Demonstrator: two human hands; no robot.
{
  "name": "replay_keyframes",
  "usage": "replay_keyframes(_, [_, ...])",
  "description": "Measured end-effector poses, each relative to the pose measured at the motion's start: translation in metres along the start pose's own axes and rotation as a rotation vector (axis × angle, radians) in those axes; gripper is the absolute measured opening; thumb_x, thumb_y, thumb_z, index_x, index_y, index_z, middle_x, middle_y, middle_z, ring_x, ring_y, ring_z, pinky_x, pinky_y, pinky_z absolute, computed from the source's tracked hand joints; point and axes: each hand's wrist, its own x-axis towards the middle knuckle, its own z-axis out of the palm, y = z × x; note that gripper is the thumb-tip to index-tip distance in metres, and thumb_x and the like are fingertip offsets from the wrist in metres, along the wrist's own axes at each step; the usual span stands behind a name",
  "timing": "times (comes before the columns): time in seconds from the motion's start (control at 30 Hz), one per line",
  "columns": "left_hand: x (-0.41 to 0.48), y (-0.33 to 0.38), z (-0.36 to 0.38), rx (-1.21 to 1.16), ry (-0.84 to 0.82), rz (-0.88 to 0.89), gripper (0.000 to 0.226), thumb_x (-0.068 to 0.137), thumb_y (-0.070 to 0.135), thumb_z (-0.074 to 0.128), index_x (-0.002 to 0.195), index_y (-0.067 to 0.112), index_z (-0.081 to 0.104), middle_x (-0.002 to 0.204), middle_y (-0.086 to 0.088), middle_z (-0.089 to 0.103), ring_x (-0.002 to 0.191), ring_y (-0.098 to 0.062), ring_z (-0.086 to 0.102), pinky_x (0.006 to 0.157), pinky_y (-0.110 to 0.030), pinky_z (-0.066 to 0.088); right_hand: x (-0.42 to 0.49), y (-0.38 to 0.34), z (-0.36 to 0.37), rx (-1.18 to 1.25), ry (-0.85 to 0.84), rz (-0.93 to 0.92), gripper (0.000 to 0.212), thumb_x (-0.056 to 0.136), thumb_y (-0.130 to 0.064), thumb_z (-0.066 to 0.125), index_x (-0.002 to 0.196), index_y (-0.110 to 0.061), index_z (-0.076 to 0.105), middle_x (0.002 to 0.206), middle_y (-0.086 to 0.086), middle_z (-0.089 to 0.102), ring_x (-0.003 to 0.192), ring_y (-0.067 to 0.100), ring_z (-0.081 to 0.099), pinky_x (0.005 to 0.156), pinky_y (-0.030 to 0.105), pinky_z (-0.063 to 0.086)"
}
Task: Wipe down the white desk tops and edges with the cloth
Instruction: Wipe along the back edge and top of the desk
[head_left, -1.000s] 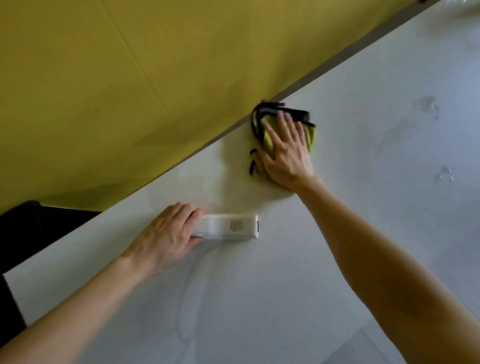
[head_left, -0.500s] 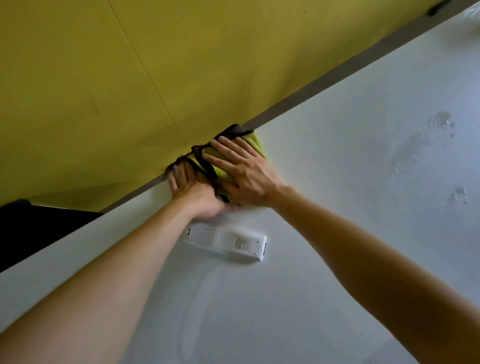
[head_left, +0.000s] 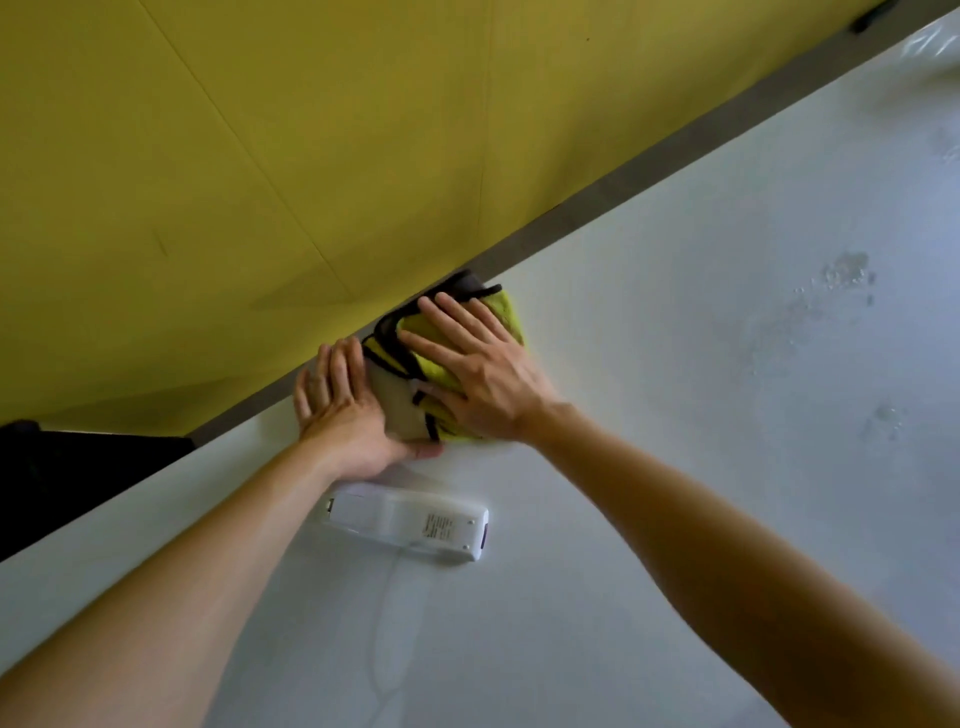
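Two hands (head_left: 345, 415) (head_left: 483, 384), one cloth (head_left: 506, 318), one remote (head_left: 410, 525)

No text can be read. The slim white plastic remote control (head_left: 405, 525) bears a small printed label (head_left: 439, 526), perhaps several lines of print, too blurred to make out.

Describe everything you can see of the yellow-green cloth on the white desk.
The yellow-green, fluffy-looking cloth with dark edging lies bunched and folded on the white desk top, at its back edge beside the yellow partition panel. A greyish flap shows on its left side. The right hand presses flat on it, fingers spread; the left hand lies open against the grey flap.
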Motion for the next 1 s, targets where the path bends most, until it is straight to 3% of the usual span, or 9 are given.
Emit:
replay_keyframes(0.07, [0.000, 0.000, 0.001, 0.016, 0.004, 0.003, 0.182, 0.039, 0.114, 0.047, 0.154, 0.009, -0.046, 0.172, -0.011, -0.041, 0.159, -0.027, -0.040, 0.131, -0.055, -0.018, -0.013, 0.050, -0.020, 0.045, 0.029, 0.106, 0.066, 0.109, -0.063, 0.039, 0.169, -0.036, 0.035, 0.181, 0.002, 0.018, 0.169, 0.024, 0.009, 0.137, 0.051, 0.007])
replay_keyframes(0.2, [-0.003, 0.002, -0.002, -0.008, -0.013, 0.010, 0.180, 0.039, 0.112, 0.046, 0.155, 0.009, -0.046, 0.171, -0.011, -0.042, 0.159, -0.027, -0.041, 0.130, -0.055, -0.020, -0.059, 0.192, -0.070, -0.018, 0.105, 0.772, 0.080, 0.102, -0.078, 0.025, 0.173, -0.040, 0.019, 0.183, 0.002, 0.007, 0.169, 0.025, 0.002, 0.136, 0.056, 0.007])
replay_keyframes(0.27, [-0.003, 0.002, -0.002, 0.003, -0.009, 0.003, 0.180, 0.040, 0.111, 0.048, 0.154, 0.010, -0.047, 0.171, -0.011, -0.043, 0.158, -0.026, -0.042, 0.130, -0.055, -0.021, -0.062, 0.194, -0.075, 0.016, 0.142, 0.906, 0.085, 0.098, -0.078, 0.025, 0.173, -0.039, 0.017, 0.183, 0.003, 0.003, 0.169, 0.024, -0.001, 0.136, 0.054, 0.003])
replay_keyframes(0.43, [-0.005, 0.005, -0.005, 0.049, -0.014, -0.033, 0.180, 0.045, 0.111, 0.052, 0.155, 0.007, -0.045, 0.170, -0.014, -0.043, 0.158, -0.029, -0.042, 0.130, -0.055, -0.022, -0.053, 0.032, -0.021, -0.046, -0.002, 0.255, 0.069, 0.109, -0.067, 0.037, 0.171, -0.038, 0.027, 0.182, 0.005, 0.010, 0.169, 0.025, 0.002, 0.137, 0.051, 0.002])
replay_keyframes(0.53, [-0.009, 0.019, -0.010, 0.154, 0.018, 0.011, 0.169, 0.066, 0.099, 0.065, 0.160, 0.004, -0.038, 0.172, -0.017, -0.040, 0.160, -0.030, -0.038, 0.132, -0.057, -0.017, -0.087, 0.052, -0.023, -0.005, 0.034, 0.210, 0.066, 0.110, -0.060, 0.045, 0.170, -0.037, 0.032, 0.181, 0.002, 0.017, 0.169, 0.023, 0.007, 0.138, 0.049, 0.006])
replay_keyframes(0.7, [-0.027, 0.081, -0.003, 0.281, 0.063, 0.278, 0.123, 0.094, 0.033, 0.071, 0.168, 0.009, -0.025, 0.172, -0.014, -0.040, 0.161, -0.030, -0.036, 0.135, -0.050, -0.009, -0.205, 0.192, -0.071, 0.010, 0.188, 1.011, 0.088, 0.094, -0.078, 0.035, 0.171, -0.035, 0.030, 0.182, 0.003, 0.015, 0.169, 0.024, 0.008, 0.135, 0.055, 0.012])
replay_keyframes(0.77, [-0.034, 0.112, 0.011, 0.238, 0.030, 0.351, 0.128, 0.091, 0.042, 0.073, 0.168, 0.009, -0.023, 0.172, -0.013, -0.040, 0.162, -0.030, -0.035, 0.135, -0.048, -0.009, -0.217, 0.184, -0.072, 0.075, 0.238, 1.149, 0.092, 0.091, -0.080, 0.033, 0.171, -0.034, 0.030, 0.183, 0.004, 0.010, 0.169, 0.024, 0.004, 0.136, 0.054, 0.006])
replay_keyframes(0.93, [-0.053, 0.176, 0.052, 0.265, -0.014, 0.369, 0.175, 0.063, 0.087, 0.083, 0.162, 0.001, -0.032, 0.172, -0.022, -0.036, 0.162, -0.038, -0.033, 0.134, -0.054, -0.011, -0.207, 0.058, -0.027, -0.037, 0.096, 0.518, 0.073, 0.105, -0.064, 0.055, 0.169, -0.036, 0.035, 0.182, 0.005, 0.015, 0.169, 0.026, 0.008, 0.137, 0.051, 0.009])
replay_keyframes(1.0, [-0.058, 0.195, 0.064, 0.244, -0.007, 0.313, 0.185, 0.053, 0.090, 0.085, 0.159, 0.003, -0.039, 0.168, -0.028, -0.040, 0.159, -0.043, -0.036, 0.133, -0.059, -0.013, -0.236, 0.063, -0.030, -0.055, 0.106, 0.466, 0.069, 0.108, -0.060, 0.053, 0.170, -0.035, 0.034, 0.181, 0.002, 0.017, 0.169, 0.024, 0.010, 0.137, 0.052, 0.013])
